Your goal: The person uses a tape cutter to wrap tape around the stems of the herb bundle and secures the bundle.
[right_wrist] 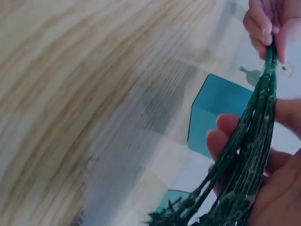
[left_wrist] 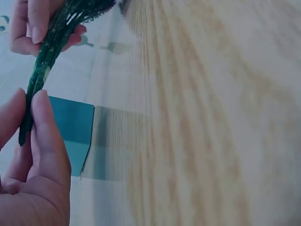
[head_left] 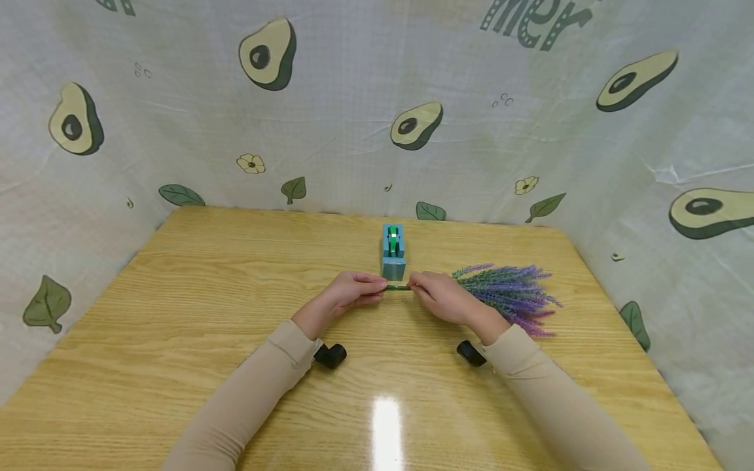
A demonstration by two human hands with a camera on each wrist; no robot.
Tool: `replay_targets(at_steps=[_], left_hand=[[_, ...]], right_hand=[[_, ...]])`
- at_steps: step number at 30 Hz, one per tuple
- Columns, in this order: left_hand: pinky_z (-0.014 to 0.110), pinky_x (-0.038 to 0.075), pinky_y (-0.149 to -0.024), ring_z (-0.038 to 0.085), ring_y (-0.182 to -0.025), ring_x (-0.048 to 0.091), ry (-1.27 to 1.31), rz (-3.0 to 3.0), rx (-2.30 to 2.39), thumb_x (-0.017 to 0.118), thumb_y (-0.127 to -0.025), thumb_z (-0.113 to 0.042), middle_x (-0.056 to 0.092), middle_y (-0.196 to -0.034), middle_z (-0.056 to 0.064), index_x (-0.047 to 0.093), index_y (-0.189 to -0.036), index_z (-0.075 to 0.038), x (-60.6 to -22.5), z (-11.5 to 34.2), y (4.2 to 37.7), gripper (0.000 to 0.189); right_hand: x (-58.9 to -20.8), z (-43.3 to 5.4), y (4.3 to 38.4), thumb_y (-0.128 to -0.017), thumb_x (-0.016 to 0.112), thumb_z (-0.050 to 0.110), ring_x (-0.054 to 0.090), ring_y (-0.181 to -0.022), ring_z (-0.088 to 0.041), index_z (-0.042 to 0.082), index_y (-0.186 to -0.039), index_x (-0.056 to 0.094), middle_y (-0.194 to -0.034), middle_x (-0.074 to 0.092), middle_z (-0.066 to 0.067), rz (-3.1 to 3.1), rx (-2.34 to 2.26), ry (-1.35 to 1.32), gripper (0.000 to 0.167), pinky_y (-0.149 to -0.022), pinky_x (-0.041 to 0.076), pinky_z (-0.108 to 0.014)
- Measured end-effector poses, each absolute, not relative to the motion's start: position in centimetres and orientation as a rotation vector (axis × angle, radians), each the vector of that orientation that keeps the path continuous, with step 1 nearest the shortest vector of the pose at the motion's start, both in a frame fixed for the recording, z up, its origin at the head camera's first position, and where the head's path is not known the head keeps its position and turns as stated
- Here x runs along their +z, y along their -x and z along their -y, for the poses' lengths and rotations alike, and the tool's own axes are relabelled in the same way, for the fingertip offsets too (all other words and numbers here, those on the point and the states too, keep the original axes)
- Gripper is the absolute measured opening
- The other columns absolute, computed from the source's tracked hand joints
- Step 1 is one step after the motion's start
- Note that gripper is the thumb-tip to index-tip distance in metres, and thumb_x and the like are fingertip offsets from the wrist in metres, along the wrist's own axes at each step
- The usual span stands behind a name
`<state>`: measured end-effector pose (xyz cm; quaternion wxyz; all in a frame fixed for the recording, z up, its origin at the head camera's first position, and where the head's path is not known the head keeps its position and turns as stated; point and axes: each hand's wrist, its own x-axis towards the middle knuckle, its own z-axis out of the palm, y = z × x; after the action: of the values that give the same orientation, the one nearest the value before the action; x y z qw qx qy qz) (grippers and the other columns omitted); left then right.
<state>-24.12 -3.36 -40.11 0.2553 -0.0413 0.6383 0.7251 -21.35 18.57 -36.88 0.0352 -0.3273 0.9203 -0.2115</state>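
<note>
A bunch of lavender (head_left: 515,291) with purple heads and green stems (right_wrist: 249,127) is held sideways between both hands. My left hand (head_left: 347,290) pinches the bare stem ends between thumb and fingers, as the left wrist view shows. Further up the stems, my right hand (head_left: 442,296) grips the bunch, its thumb and fingers around it. A shiny pale patch (left_wrist: 47,73) shows on the stems between the hands; whether it is tape I cannot tell. Just beyond the stems stands a blue tape dispenser (head_left: 393,268) with a green roll (head_left: 393,239).
The wooden table (head_left: 265,248) extends to a hanging sheet (head_left: 347,131) printed with avocados, which encloses the back and sides. Black wrist cameras (head_left: 331,356) sit under both forearms. A bright glare (head_left: 386,432) lies on the table's near part.
</note>
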Motion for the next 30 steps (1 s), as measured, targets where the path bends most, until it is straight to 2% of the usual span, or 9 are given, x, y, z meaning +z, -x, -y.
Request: replay_targets(at_steps=[2, 8, 15, 21, 24, 30], left_hand=[[0.029, 0.053, -0.076, 0.016, -0.077, 0.066, 0.108, -1.736, 1.967, 0.064, -0.087, 0.000, 0.068, -0.088, 0.009, 0.065, -0.110, 0.007, -40.1, 3.4, 24.1, 0.025], [0.033, 0.052, -0.081, 0.027, -0.095, 0.064, 0.111, -1.758, 1.979, 0.063, -0.086, 0.004, 0.067, -0.100, 0.014, 0.064, -0.112, 0.007, -39.9, 3.4, 24.0, 0.026], [0.034, 0.051, -0.083, 0.027, -0.098, 0.063, 0.115, -1.737, 2.014, 0.064, -0.085, 0.005, 0.066, -0.104, 0.015, 0.064, -0.112, 0.008, -40.0, 3.4, 24.1, 0.027], [0.033, 0.052, -0.081, 0.022, -0.089, 0.065, 0.157, -1.715, 2.035, 0.067, -0.085, -0.004, 0.068, -0.094, 0.011, 0.066, -0.107, 0.007, -40.1, 3.3, 24.3, 0.024], [0.032, 0.052, -0.080, 0.021, -0.087, 0.066, 0.166, -1.714, 2.052, 0.066, -0.086, -0.002, 0.068, -0.092, 0.012, 0.065, -0.108, 0.008, -40.1, 3.2, 24.4, 0.025], [0.033, 0.051, -0.083, 0.026, -0.096, 0.064, 0.157, -1.753, 2.037, 0.062, -0.087, 0.003, 0.065, -0.100, 0.015, 0.063, -0.112, 0.007, -40.0, 3.0, 24.6, 0.026]], right_hand=[[-36.8, -18.5, 21.3, -0.100, 0.044, 0.011, 0.049, -0.069, -0.013, 0.007, -0.101, 0.059, -0.087, 0.059, -0.005, -2.855, -0.656, 1.000, 0.016, -0.063, 0.042, -0.032], [-36.6, -18.0, 20.9, -0.094, 0.056, 0.010, 0.059, -0.085, -0.020, 0.002, -0.110, 0.063, -0.098, 0.062, -0.007, -2.940, -0.619, 0.934, 0.019, -0.073, 0.049, -0.036], [-36.6, -17.7, 20.8, -0.088, 0.065, 0.012, 0.057, -0.076, -0.019, 0.002, -0.109, 0.067, -0.090, 0.059, -0.005, -3.029, -0.518, 0.941, 0.023, -0.065, 0.048, -0.032], [-36.8, -17.6, 20.8, -0.086, 0.068, 0.012, 0.058, -0.075, -0.018, 0.005, -0.106, 0.066, -0.091, 0.057, -0.004, -3.090, -0.472, 0.983, 0.021, -0.065, 0.049, -0.033], [-37.0, -17.6, 21.0, -0.084, 0.070, 0.011, 0.058, -0.075, -0.018, 0.007, -0.104, 0.066, -0.091, 0.057, -0.004, -3.121, -0.436, 1.014, 0.021, -0.064, 0.050, -0.033], [-37.3, -17.5, 21.5, -0.082, 0.071, 0.003, 0.054, -0.066, -0.016, 0.007, -0.099, 0.064, -0.087, 0.053, -0.004, -3.142, -0.467, 1.043, 0.019, -0.058, 0.047, -0.031]])
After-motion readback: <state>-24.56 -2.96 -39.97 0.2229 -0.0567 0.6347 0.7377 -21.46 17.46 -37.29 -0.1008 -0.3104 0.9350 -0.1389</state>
